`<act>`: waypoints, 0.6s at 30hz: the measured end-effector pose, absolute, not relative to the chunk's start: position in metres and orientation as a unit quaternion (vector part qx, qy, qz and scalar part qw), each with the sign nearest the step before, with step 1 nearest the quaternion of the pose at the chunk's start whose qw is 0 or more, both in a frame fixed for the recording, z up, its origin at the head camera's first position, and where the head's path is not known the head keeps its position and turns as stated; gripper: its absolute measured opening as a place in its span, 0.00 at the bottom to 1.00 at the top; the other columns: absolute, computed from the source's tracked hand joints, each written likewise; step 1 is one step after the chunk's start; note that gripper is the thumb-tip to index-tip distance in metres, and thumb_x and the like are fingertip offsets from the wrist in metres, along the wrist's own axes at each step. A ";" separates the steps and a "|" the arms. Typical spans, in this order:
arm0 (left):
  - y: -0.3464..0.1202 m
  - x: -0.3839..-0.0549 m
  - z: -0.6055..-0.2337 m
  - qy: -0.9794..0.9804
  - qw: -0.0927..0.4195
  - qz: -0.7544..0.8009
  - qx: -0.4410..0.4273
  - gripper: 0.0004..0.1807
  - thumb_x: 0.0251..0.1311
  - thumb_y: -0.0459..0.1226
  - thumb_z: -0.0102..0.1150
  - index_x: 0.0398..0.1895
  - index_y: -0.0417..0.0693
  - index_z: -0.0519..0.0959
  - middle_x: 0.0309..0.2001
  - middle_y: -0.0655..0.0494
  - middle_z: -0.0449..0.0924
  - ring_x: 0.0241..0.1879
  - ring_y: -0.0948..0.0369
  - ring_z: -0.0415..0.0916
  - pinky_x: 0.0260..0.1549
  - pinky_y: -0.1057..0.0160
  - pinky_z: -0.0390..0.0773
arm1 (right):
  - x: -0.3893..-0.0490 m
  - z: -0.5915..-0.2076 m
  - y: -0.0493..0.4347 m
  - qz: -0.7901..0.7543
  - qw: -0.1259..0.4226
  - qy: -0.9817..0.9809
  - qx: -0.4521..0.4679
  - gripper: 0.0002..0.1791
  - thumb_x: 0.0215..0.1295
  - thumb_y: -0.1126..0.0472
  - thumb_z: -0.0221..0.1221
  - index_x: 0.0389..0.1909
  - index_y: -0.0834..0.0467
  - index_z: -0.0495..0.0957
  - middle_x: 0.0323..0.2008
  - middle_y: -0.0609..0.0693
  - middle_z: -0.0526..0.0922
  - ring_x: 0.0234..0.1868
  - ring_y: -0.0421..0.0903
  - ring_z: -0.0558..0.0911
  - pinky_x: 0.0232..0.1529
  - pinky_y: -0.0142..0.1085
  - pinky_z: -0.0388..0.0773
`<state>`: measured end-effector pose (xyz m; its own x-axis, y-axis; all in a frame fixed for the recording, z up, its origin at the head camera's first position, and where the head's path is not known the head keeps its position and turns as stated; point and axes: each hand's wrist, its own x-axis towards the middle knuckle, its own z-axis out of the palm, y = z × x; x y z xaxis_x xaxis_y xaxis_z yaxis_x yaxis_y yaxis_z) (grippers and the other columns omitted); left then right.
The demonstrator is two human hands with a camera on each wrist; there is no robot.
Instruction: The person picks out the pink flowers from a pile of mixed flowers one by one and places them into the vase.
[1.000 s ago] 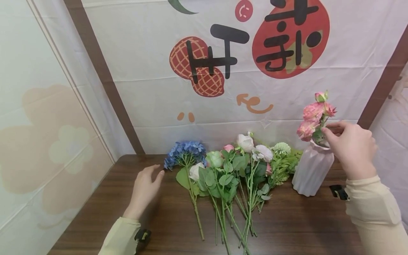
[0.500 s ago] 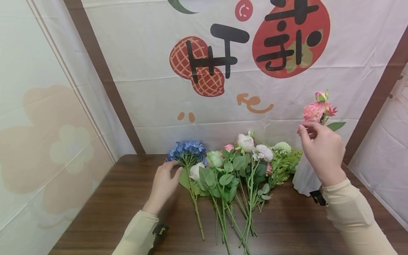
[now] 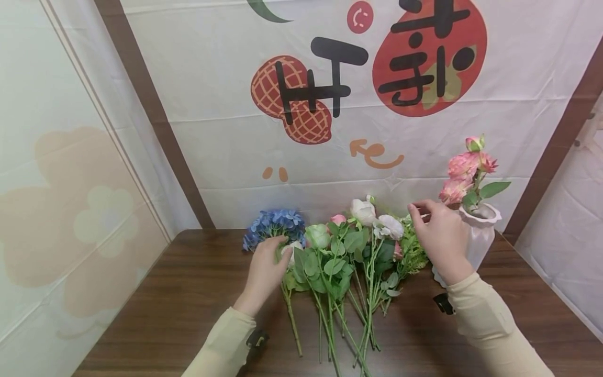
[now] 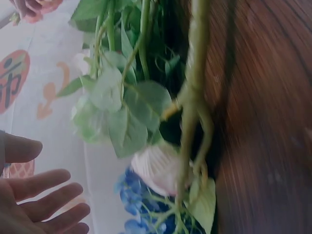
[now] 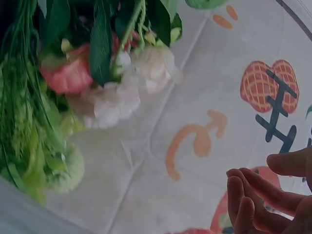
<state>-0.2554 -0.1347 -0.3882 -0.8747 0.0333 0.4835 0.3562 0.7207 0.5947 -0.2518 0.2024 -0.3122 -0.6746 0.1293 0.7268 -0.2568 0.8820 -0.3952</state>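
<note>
Above the stem of a blue hydrangea [image 3: 275, 226] hovers my left hand [image 3: 265, 272]; the left wrist view shows its fingers [image 4: 46, 187] spread and holding nothing. A white rose [image 4: 158, 168] lies beside that stem, partly hidden by the hand in the head view. My right hand [image 3: 443, 241] is in the air between the green sprigs [image 3: 413, 254] and the white vase [image 3: 480, 238], its fingers loosely bent around nothing. Pink flowers [image 3: 464, 167] with a green leaf stand in the vase. The hand and forearm cover part of the vase's left side.
Several flowers lie across the middle of the brown table [image 3: 165, 303], among them a pale green rose [image 3: 317, 235] and a white flower [image 3: 388, 226], stems toward the front edge. A printed cloth [image 3: 226, 141] hangs behind the table.
My right hand has left the pink flowers in the vase and moved left and down. My left hand has moved right, from beside the blue hydrangea to over its stem.
</note>
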 end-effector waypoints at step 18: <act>-0.086 -0.254 -0.383 -0.887 0.223 -0.361 -0.180 0.09 0.60 0.36 0.60 0.41 0.44 0.83 0.41 0.51 0.83 0.43 0.54 0.77 0.45 0.53 0.75 | -0.266 -0.349 0.158 0.274 0.331 -0.903 0.006 0.14 0.65 0.48 0.56 0.37 0.53 0.84 0.31 0.51 0.87 0.27 0.51 0.84 0.18 0.45 0.73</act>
